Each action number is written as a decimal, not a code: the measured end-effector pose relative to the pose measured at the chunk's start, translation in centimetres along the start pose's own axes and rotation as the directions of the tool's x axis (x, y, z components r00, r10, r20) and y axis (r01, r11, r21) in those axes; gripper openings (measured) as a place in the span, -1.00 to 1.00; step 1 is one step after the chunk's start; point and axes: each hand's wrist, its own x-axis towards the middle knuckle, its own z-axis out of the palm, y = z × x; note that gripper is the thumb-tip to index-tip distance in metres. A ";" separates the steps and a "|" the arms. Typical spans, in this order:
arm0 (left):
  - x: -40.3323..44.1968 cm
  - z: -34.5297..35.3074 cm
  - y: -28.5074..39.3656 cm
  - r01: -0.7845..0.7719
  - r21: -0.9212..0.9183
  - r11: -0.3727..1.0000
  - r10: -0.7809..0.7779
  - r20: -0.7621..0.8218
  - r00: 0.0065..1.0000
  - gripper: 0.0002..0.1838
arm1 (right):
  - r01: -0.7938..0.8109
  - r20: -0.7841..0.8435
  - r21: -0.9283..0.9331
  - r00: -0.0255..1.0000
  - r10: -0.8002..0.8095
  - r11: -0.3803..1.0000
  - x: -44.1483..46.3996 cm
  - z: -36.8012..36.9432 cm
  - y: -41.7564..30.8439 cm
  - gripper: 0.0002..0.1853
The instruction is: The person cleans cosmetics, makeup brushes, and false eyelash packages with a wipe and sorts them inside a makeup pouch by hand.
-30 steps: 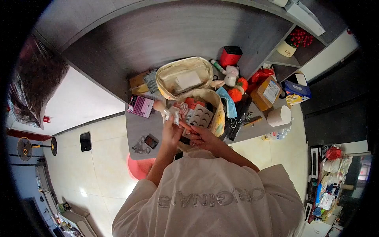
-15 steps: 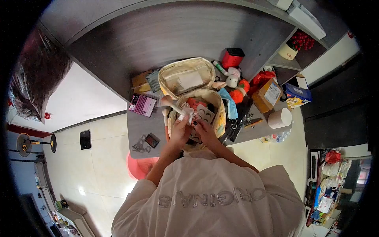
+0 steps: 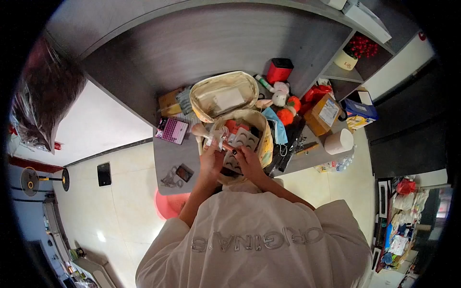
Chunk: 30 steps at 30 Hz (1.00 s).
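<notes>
In the head view, the makeup bag [image 3: 267, 156] stands with its lid [image 3: 194, 103] folded back. Over the bag's left side, my left hand [image 3: 210, 157] is closed around makeup brushes; one fluffy brush head [image 3: 199, 129] points up and left. A crumpled bit of clear wrap [image 3: 215, 141] shows above its fingers. My right hand [image 3: 248, 162] pinches a slim rose-gold stick [image 3: 229, 148] with a dark end, which reaches across towards my left hand. Sheets of false eyelashes [image 3: 246, 139] lie in the bag below the hands.
Left of the bag are a purple palette [image 3: 173, 130] and a small dark case [image 3: 184, 173]. On the right lie a blue mask [image 3: 276, 127], plush toys [image 3: 280, 95], a cardboard box [image 3: 324, 115] and a white roll [image 3: 339, 142]. A pink basin [image 3: 169, 204] sits below the desk.
My hands have moved apart slightly from the clear wrap. The rose-gold stick now shows between them. The brush head in my left hand has dropped lower and to the left.
</notes>
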 end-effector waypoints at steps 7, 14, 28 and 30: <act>0.6 -0.5 0.0 0.008 -0.058 0.998 -0.011 -0.049 0.999 -0.59 | -0.063 0.008 0.018 0.998 0.063 0.998 -0.3 -0.4 -0.3 -0.77; 0.7 -0.8 0.1 -0.010 -0.072 0.997 0.011 0.018 1.000 -0.64 | -0.081 0.002 0.040 0.997 0.081 0.996 -0.1 -0.1 0.5 -0.76; -1.8 3.6 -0.1 -0.049 0.550 0.834 0.086 -0.041 0.995 -0.81 | 0.081 0.076 0.040 0.994 -0.084 0.996 1.1 -1.4 -1.6 -0.39; -1.7 3.2 -0.6 -0.057 0.520 0.852 0.100 -0.055 0.993 -0.80 | 0.144 0.028 0.059 0.989 -0.145 0.988 1.2 -0.8 -0.4 -0.39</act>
